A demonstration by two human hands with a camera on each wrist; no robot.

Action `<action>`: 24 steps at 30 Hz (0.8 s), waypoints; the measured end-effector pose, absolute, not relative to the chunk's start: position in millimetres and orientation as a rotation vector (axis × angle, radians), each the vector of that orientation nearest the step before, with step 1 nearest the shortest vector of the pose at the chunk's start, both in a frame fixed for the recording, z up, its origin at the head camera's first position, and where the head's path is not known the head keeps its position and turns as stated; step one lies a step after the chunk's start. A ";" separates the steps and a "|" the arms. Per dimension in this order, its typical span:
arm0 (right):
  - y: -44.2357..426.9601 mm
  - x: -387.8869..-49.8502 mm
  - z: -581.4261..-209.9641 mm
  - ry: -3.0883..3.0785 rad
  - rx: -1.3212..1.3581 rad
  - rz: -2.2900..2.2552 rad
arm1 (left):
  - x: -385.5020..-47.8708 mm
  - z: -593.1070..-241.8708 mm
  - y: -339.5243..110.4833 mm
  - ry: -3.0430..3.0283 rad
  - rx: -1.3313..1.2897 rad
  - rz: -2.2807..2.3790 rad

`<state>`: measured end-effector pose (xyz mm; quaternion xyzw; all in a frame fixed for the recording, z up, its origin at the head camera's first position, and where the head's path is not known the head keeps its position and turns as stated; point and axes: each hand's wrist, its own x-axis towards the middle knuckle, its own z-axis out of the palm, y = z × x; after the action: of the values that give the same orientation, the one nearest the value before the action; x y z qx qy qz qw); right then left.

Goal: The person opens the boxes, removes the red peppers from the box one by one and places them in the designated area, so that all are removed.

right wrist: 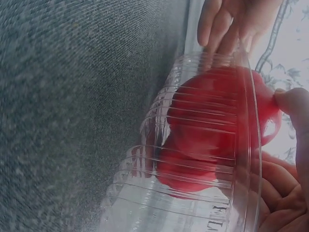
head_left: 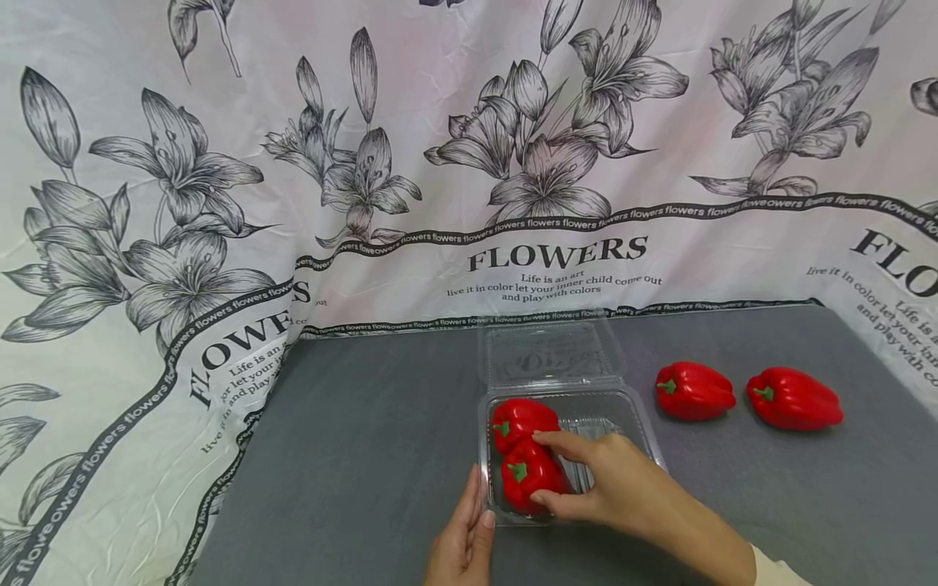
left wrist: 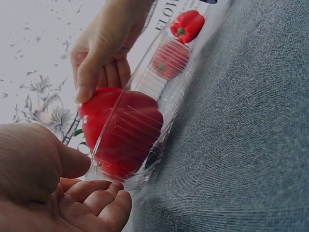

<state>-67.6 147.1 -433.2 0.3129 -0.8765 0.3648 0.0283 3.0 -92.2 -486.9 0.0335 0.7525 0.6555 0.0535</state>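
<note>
A clear plastic clamshell container [head_left: 645,415] lies on the grey table, its lid [head_left: 550,354] folded back. Two red bell peppers sit side by side in its left half, a far one [head_left: 522,419] and a near one [head_left: 529,480], green stems facing left. My right hand [head_left: 623,484] reaches in from the right and grips the near pepper between thumb and fingers. At the container's near left edge, my left hand [head_left: 465,537] holds the rim, with the thumb [left wrist: 72,162] on one side and fingers [left wrist: 99,198] on the other.
Two more red bell peppers, one closer [head_left: 694,391] and one farther right [head_left: 795,399], lie on the table [head_left: 366,456] right of the container. A white cloth [head_left: 381,285] printed with flowers and lettering hangs behind and along the sides.
</note>
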 end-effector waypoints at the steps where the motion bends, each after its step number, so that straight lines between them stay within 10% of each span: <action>1: 147.3 -67.7 -433.2 -2.704 0.964 1.132 | 3.1 -486.7 -92.3 2.288 0.101 1.992; 24: 153.3 -62.8 -419.8 -2.740 0.950 1.134 | 3.1 -487.0 -92.3 2.298 0.097 2.016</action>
<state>-62.8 153.3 -419.8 0.3050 -0.8799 0.3642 0.0139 3.1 -92.3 -487.0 0.0316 0.7507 0.6586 0.0415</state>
